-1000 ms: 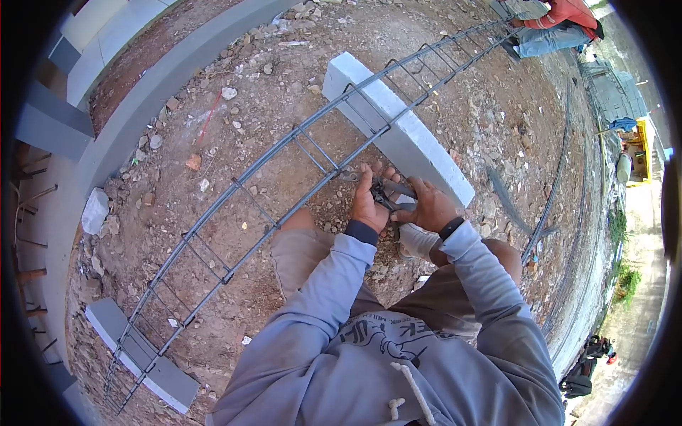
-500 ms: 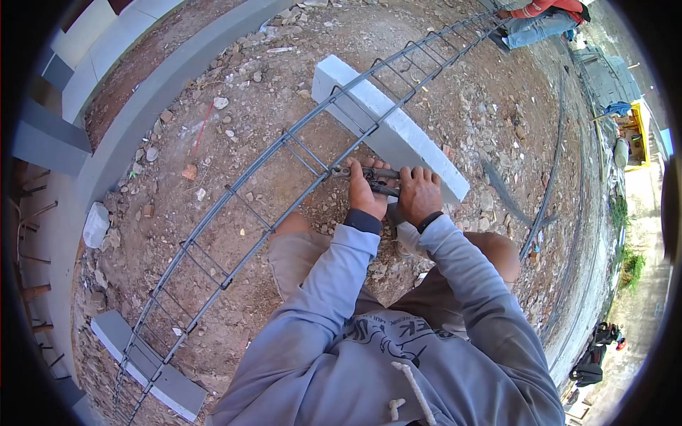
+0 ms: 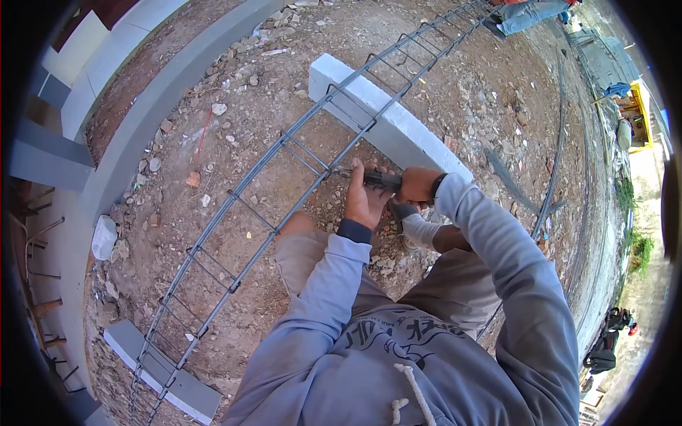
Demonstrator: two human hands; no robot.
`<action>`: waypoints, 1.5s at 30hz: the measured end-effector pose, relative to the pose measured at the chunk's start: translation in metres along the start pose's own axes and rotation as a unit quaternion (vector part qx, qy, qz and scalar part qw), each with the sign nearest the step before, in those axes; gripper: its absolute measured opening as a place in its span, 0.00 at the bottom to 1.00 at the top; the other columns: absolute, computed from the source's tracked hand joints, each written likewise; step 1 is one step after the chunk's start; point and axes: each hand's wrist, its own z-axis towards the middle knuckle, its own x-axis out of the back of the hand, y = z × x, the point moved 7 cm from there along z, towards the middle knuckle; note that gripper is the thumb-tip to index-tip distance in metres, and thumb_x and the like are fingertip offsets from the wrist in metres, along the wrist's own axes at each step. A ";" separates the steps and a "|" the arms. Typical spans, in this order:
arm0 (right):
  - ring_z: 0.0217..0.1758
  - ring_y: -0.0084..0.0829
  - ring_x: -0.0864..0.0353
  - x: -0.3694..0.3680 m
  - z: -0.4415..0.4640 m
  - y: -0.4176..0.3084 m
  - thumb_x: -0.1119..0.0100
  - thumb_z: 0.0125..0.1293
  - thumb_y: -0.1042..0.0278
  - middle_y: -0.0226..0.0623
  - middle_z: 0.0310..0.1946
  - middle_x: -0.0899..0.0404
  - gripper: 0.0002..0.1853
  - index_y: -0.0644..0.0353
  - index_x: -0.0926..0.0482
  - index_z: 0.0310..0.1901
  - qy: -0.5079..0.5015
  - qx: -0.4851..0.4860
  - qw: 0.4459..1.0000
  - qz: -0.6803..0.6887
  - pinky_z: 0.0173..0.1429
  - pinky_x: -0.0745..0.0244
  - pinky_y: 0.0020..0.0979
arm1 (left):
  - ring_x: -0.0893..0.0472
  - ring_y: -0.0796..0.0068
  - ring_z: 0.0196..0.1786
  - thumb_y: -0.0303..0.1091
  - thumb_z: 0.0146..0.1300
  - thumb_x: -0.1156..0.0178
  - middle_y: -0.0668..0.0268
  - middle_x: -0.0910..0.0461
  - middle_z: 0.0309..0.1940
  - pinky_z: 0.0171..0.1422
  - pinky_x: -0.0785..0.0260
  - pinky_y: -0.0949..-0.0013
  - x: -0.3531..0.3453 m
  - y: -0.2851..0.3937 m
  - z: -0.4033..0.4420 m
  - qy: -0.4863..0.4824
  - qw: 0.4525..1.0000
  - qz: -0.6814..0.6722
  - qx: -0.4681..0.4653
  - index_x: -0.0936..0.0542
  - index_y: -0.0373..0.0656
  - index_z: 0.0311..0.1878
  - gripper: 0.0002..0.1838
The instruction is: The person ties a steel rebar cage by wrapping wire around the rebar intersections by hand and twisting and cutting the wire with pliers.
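My right hand (image 3: 420, 186) is closed round the handles of dark metal pliers (image 3: 381, 180). My left hand (image 3: 364, 199) cups the pliers nearer their jaws, palm up, thumb raised and fingers curled beneath. The jaw end (image 3: 342, 171) points left and reaches the near long bar of a rebar cage (image 3: 290, 213), by one of its stirrups. Whether the jaws grip a wire there is too small to make out. Behind my hands, the cage rests across a pale grey block (image 3: 398, 131).
A second grey block (image 3: 163, 369) supports the cage's lower-left end. Another person (image 3: 522, 15) crouches at its far end. Stones and rubble cover the dirt ground (image 3: 249, 142). A low concrete edge (image 3: 153, 99) curves along the left, and long bars (image 3: 558, 163) lie on the right.
My right wrist has rolled over and my forearm has swung up and right, bringing the pliers' handles together. My left hand keeps its place by the cage. The view has shifted slightly.
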 end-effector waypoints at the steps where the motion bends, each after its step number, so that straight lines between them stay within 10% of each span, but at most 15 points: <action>1: 0.28 0.43 0.16 0.001 -0.010 -0.004 0.43 0.59 0.62 0.47 0.27 0.18 0.13 0.65 0.21 0.35 -0.114 -0.040 0.988 0.094 0.32 0.21 0.41 | 0.20 0.64 0.48 0.62 0.65 0.47 0.66 0.21 0.40 0.51 0.27 0.52 0.002 -0.003 -0.002 -0.023 1.000 -0.013 0.006 0.25 0.49 0.43 0.24; 3: 0.26 0.35 0.17 -0.007 -0.019 -0.008 0.38 0.60 0.57 0.42 0.27 0.18 0.15 0.64 0.21 0.35 -0.249 -0.089 0.940 0.216 0.27 0.22 0.37 | 0.20 0.64 0.48 0.62 0.64 0.46 0.66 0.20 0.42 0.49 0.27 0.53 -0.002 -0.003 -0.002 -0.065 0.998 -0.023 0.013 0.25 0.51 0.45 0.24; 6: 0.26 0.40 0.17 0.000 -0.019 -0.008 0.38 0.60 0.58 0.42 0.25 0.19 0.14 0.63 0.21 0.34 -0.185 -0.077 0.962 0.188 0.29 0.22 0.41 | 0.20 0.64 0.49 0.61 0.64 0.45 0.66 0.20 0.44 0.48 0.27 0.53 -0.005 -0.004 -0.003 -0.084 0.996 -0.024 0.007 0.24 0.53 0.47 0.23; 13: 0.60 0.42 0.30 0.008 -0.067 -0.030 0.32 0.46 0.56 0.42 0.49 0.26 0.34 0.61 0.31 0.55 0.398 0.029 0.903 -0.160 0.70 0.47 0.51 | 0.21 0.62 0.48 0.60 0.64 0.43 0.65 0.21 0.45 0.52 0.29 0.50 0.005 -0.012 0.013 0.046 0.998 -0.051 0.004 0.25 0.53 0.45 0.21; 19: 0.56 0.45 0.30 -0.007 -0.057 -0.024 0.39 0.52 0.62 0.44 0.45 0.28 0.27 0.62 0.31 0.54 0.547 0.004 0.809 -0.216 0.67 0.43 0.50 | 0.23 0.60 0.51 0.61 0.65 0.45 0.63 0.22 0.45 0.55 0.32 0.48 0.001 -0.009 0.011 0.109 0.994 -0.018 0.015 0.26 0.50 0.44 0.23; 25: 0.53 0.45 0.25 0.011 -0.033 -0.009 0.43 0.54 0.64 0.46 0.43 0.25 0.18 0.60 0.28 0.47 0.348 -0.013 0.928 -0.135 0.63 0.34 0.44 | 0.24 0.61 0.53 0.62 0.65 0.47 0.62 0.25 0.47 0.58 0.32 0.47 -0.002 -0.011 0.015 0.085 0.996 -0.032 0.022 0.29 0.51 0.48 0.24; 32: 0.43 0.49 0.18 0.003 -0.012 0.003 0.45 0.57 0.63 0.49 0.35 0.19 0.14 0.62 0.25 0.41 0.256 0.011 0.960 -0.112 0.49 0.23 0.45 | 0.25 0.62 0.51 0.63 0.64 0.46 0.65 0.23 0.45 0.59 0.33 0.50 0.010 -0.006 0.006 0.151 0.980 0.124 0.048 0.27 0.50 0.47 0.25; 37: 0.33 0.46 0.16 -0.005 -0.007 0.001 0.43 0.59 0.62 0.47 0.26 0.19 0.11 0.63 0.21 0.35 0.170 0.047 0.981 -0.082 0.41 0.20 0.45 | 0.24 0.65 0.53 0.60 0.63 0.42 0.66 0.23 0.46 0.60 0.33 0.53 0.016 -0.014 0.003 0.030 0.997 0.064 0.017 0.26 0.50 0.49 0.24; 41: 0.26 0.33 0.18 -0.037 -0.010 0.009 0.34 0.59 0.53 0.39 0.27 0.19 0.17 0.62 0.20 0.33 -0.301 -0.046 0.916 0.263 0.29 0.21 0.38 | 0.23 0.64 0.54 0.52 0.65 0.41 0.64 0.22 0.49 0.62 0.31 0.54 -0.003 -0.001 -0.016 -0.084 0.996 -0.041 0.016 0.26 0.50 0.53 0.20; 45: 0.30 0.39 0.19 -0.017 -0.011 0.009 0.33 0.55 0.57 0.40 0.27 0.20 0.18 0.62 0.23 0.40 -0.089 -0.004 0.983 0.159 0.36 0.22 0.43 | 0.23 0.61 0.55 0.52 0.67 0.44 0.64 0.21 0.50 0.60 0.28 0.51 0.006 -0.006 -0.003 -0.058 0.997 -0.048 0.007 0.26 0.51 0.52 0.18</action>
